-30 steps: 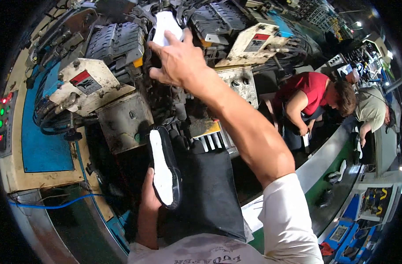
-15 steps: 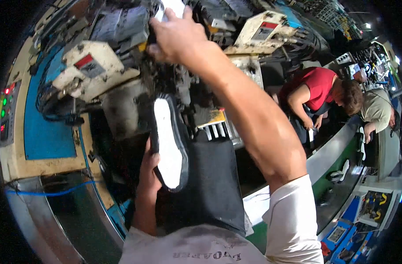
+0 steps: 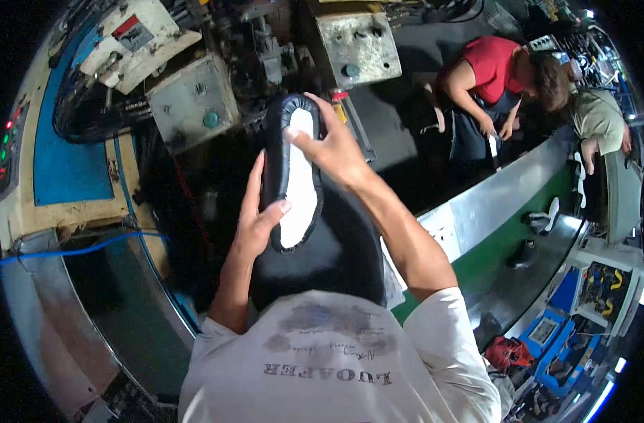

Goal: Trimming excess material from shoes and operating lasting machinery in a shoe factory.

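A black shoe upper (image 3: 298,204), its white insole facing up, is held upright between my two hands above my lap. Its gathered, pleated end points away from me. My left hand (image 3: 253,224) grips the near left side, thumb lying over the white insole and fingers along the black edge. On the far right side my right hand (image 3: 336,146) is wrapped round the pleated end, with its thumb pressed on the white surface. The fingertips under the shoe are hidden.
Two grimy machine boxes with green buttons, one left (image 3: 193,104) and one right (image 3: 358,51), stand ahead. A control panel (image 3: 13,141) is at far left. At right runs a green conveyor (image 3: 470,271) carrying shoes. A person in red (image 3: 487,74) sits beyond.
My right hand has come back from the machine's white-topped piece and now grips the shoe's far end. My view has shifted, and the shoe sits higher in it. My left hand still holds the shoe.
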The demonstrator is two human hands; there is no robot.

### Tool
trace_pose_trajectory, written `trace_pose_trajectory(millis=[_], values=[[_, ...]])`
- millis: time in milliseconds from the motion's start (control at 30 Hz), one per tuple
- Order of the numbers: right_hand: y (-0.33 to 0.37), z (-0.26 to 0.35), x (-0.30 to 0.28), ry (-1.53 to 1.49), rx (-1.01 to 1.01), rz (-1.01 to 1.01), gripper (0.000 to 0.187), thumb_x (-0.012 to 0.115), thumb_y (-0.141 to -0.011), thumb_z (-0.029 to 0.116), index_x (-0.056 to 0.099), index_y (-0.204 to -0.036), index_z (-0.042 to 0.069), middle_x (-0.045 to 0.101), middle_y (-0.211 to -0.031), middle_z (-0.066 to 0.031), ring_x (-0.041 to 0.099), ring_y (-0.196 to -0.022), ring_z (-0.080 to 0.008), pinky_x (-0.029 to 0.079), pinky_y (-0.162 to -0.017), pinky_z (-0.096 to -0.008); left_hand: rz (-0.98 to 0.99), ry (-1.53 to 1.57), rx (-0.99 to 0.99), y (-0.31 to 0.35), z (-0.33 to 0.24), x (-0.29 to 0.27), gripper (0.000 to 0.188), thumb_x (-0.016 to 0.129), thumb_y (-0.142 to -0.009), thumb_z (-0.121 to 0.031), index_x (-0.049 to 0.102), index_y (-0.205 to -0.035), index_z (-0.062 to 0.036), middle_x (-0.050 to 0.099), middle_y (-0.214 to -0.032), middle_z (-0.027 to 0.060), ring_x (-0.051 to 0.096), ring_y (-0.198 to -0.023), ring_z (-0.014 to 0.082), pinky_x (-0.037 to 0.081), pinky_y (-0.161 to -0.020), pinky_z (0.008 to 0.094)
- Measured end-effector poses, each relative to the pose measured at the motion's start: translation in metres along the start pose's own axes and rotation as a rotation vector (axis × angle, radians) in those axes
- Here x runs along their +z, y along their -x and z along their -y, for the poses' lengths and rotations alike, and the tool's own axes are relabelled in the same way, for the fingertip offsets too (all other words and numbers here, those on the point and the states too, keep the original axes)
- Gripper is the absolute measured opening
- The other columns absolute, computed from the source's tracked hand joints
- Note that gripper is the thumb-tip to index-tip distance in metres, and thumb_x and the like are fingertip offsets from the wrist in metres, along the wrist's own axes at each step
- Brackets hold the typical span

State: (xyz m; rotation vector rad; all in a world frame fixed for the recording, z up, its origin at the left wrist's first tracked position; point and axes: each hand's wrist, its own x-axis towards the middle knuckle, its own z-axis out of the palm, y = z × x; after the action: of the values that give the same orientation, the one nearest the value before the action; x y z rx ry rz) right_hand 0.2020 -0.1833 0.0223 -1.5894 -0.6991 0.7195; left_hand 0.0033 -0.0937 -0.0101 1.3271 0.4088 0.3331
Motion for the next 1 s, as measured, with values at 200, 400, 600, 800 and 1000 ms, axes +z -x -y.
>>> trace_pose_trajectory(millis=[200,400,600,800,1000], values=[[0.136,-0.034,0.009,-0.737,0.509,0.149,0.073,0.060,-0.112,0.040,0.033,-0.168,0.003,0.053,-0.159,-0.0126,0.051,-0.144,-0.0223,0.043,-0.118,-0.0365,0.034,0.485,-0.039,0.035,0.011,0.022,0.092,0.067,-0.099,-0.020,0.015,-0.173,-0.0040,0.032,-0.171,0.0177,0.038,-0.155,0.0288,0.032,-0.127,0.0434],[0.158,-0.056,0.047,-0.683,0.307,0.023,0.071,0.062,-0.111,0.039,0.035,-0.168,0.005,0.058,-0.151,-0.0156,0.056,-0.135,-0.0221,0.049,-0.111,-0.0380,-0.032,0.317,-0.029,0.070,0.013,0.027,0.090,0.065,-0.101,-0.014,0.013,-0.174,-0.0084,0.035,-0.170,0.0160,0.038,-0.155,0.0291,0.034,-0.126,0.0419],[0.170,-0.044,0.052,-0.520,0.414,0.288,0.079,0.069,-0.107,0.030,0.026,-0.172,0.012,0.035,-0.169,-0.0256,0.062,-0.134,-0.0330,0.057,-0.109,-0.0442,-0.324,0.514,-0.106,0.128,0.033,-0.029,0.083,0.068,-0.098,-0.015,0.029,-0.170,-0.0072,0.055,-0.152,0.0136,0.056,-0.137,0.0274,0.045,-0.116,0.0411],[0.193,-0.086,0.013,-0.390,0.558,0.059,0.060,0.070,-0.107,0.027,0.051,-0.152,-0.008,0.066,-0.141,-0.0226,0.075,-0.113,-0.0303,0.062,-0.097,-0.0397,-0.996,0.290,-0.295,0.223,0.093,-0.206,0.079,0.082,-0.090,-0.020,0.046,-0.160,-0.0078,0.064,-0.141,0.0130,0.065,-0.122,0.0317,0.053,-0.104,0.0464],[0.176,-0.095,0.016,-0.424,0.534,0.101,0.048,0.069,-0.107,0.022,0.058,-0.144,-0.007,0.069,-0.138,-0.0226,0.076,-0.111,-0.0316,0.062,-0.096,-0.0426,-1.245,-1.151,-0.178,0.291,0.060,-0.431,0.054,0.074,-0.086,-0.014,0.068,-0.137,0.0041,0.074,-0.126,0.0286,0.070,-0.118,0.0450,0.054,-0.103,0.0422]])
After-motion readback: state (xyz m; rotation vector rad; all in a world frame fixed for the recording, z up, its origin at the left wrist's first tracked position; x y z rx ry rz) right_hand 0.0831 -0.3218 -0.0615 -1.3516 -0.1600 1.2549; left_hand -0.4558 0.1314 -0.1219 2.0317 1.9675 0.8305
